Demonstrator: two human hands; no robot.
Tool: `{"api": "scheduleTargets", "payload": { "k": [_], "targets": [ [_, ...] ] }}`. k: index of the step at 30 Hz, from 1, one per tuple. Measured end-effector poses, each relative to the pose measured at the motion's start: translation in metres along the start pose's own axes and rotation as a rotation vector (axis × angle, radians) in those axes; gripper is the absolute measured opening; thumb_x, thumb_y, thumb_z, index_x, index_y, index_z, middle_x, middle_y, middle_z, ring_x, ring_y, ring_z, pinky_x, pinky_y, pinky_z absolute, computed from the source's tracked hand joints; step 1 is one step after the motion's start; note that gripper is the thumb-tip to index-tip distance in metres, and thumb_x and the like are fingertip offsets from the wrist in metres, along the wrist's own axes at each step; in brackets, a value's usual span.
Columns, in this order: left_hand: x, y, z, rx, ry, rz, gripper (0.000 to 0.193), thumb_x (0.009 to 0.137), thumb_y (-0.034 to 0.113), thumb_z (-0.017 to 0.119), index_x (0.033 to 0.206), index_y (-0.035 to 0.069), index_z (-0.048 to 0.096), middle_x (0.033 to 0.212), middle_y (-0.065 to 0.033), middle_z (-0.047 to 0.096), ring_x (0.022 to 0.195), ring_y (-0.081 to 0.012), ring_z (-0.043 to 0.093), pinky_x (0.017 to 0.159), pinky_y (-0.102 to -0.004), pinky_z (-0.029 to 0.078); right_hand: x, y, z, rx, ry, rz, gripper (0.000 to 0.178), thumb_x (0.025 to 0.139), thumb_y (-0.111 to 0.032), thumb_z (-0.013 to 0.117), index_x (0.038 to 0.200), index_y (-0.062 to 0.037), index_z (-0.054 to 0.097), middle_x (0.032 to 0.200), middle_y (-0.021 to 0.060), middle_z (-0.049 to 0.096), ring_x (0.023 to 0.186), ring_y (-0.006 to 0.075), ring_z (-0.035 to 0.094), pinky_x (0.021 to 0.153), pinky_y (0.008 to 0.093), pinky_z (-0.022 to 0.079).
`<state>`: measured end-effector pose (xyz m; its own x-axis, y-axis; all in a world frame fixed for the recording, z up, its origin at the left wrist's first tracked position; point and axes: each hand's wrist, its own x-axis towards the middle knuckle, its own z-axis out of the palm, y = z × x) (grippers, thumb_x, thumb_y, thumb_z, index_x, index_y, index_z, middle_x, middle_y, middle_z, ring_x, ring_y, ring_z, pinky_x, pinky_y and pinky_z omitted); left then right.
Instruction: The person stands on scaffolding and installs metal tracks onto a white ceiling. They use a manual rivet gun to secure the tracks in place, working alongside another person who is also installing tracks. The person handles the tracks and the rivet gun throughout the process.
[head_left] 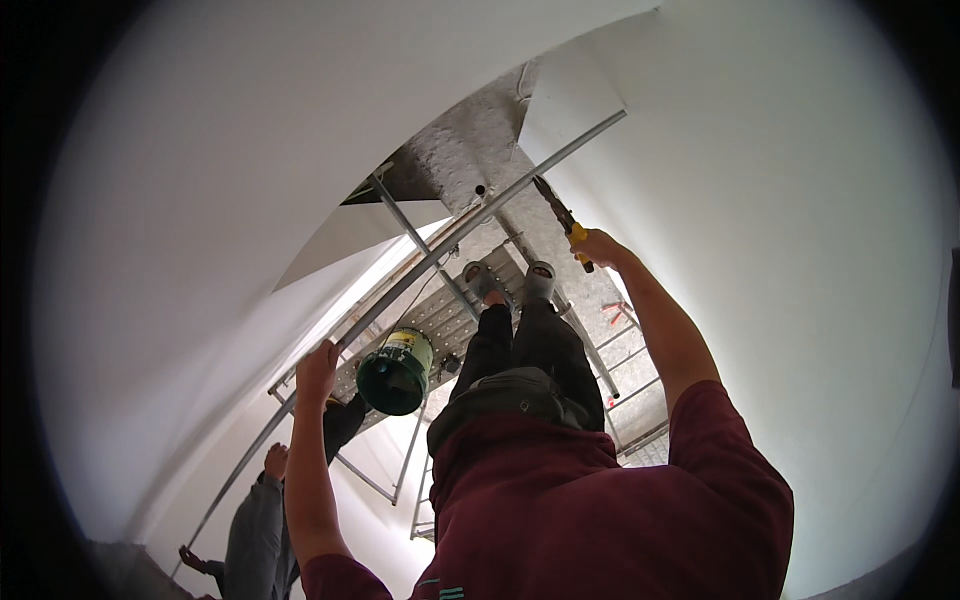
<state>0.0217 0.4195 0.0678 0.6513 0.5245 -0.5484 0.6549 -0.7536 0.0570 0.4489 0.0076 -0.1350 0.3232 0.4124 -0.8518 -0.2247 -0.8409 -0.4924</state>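
Note:
A long, thin grey metal channel [530,181] runs slantwise from the upper right down to the lower left. My left hand [318,368] is closed around it near its middle. Out to the right, my right hand [598,248] grips yellow-handled tin snips [556,207], whose dark jaws point up and away, close to the channel's far end but apart from it. A second metal bar [420,238] meets the channel at an angle. At the lower left, another person's hand [277,460] is at the channel, and that person's other hand [188,556] is near its lower end.
I stand on a perforated scaffold platform [447,318]. A green bucket [395,372] is to the left of my legs, beside a small dark object [450,364]. The co-worker in a grey sleeve [255,530] is at lower left. White walls [800,300] curve around; rough concrete floor [470,150] lies below.

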Motion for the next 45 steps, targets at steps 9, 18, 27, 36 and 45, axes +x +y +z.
{"api": "scheduleTargets", "payload": {
  "k": [9,18,27,36,45],
  "targets": [
    [0.000,-0.015,0.005,0.015,0.010,0.028,0.025,0.097,0.030,0.052,0.086,0.008,0.055,0.068,-0.0200,0.062,0.067,-0.0418,0.062,0.059,-0.0508,0.046,0.020,0.034,-0.021,-0.092,0.042,-0.024,0.029,0.074,-0.026,0.071,0.085,0.0005,0.068,0.074,0.0103,0.067,0.063,0.0218,0.062,0.059,0.0362,0.050],
    [-0.005,-0.007,0.007,0.057,0.025,0.045,0.025,0.097,0.031,0.053,0.086,0.008,0.053,0.067,-0.0194,0.061,0.066,-0.0411,0.062,0.057,-0.0510,0.046,0.002,-0.002,-0.018,-0.155,-0.005,-0.102,0.031,0.074,-0.027,0.070,0.089,-0.0009,0.066,0.077,0.0102,0.068,0.069,0.0237,0.063,0.066,0.0382,0.050],
    [-0.012,-0.006,0.010,0.089,0.025,0.044,0.026,0.098,0.031,0.052,0.085,0.009,0.053,0.065,-0.0185,0.061,0.064,-0.0396,0.062,0.056,-0.0498,0.046,0.007,0.001,-0.015,0.017,-0.072,-0.069,0.029,0.080,-0.028,0.069,0.090,-0.0013,0.064,0.075,0.0063,0.064,0.064,0.0159,0.061,0.057,0.0323,0.049],
    [-0.011,-0.005,0.003,0.077,0.012,-0.003,0.028,0.098,0.033,0.052,0.085,0.008,0.053,0.066,-0.0179,0.061,0.065,-0.0395,0.062,0.058,-0.0494,0.046,0.015,0.015,0.006,-0.016,0.090,-0.119,0.035,0.084,-0.034,0.065,0.088,0.0003,0.062,0.071,0.0108,0.064,0.059,0.0196,0.062,0.057,0.0370,0.050],
    [-0.017,-0.005,-0.005,0.055,0.014,-0.013,0.029,0.098,0.033,0.052,0.085,0.008,0.056,0.068,-0.0185,0.062,0.068,-0.0395,0.062,0.060,-0.0492,0.046,-0.001,0.005,0.002,-0.028,0.110,-0.072,0.041,0.084,-0.042,0.067,0.092,-0.0021,0.060,0.069,0.0098,0.061,0.062,0.0197,0.061,0.054,0.0378,0.049]
  ]
}}
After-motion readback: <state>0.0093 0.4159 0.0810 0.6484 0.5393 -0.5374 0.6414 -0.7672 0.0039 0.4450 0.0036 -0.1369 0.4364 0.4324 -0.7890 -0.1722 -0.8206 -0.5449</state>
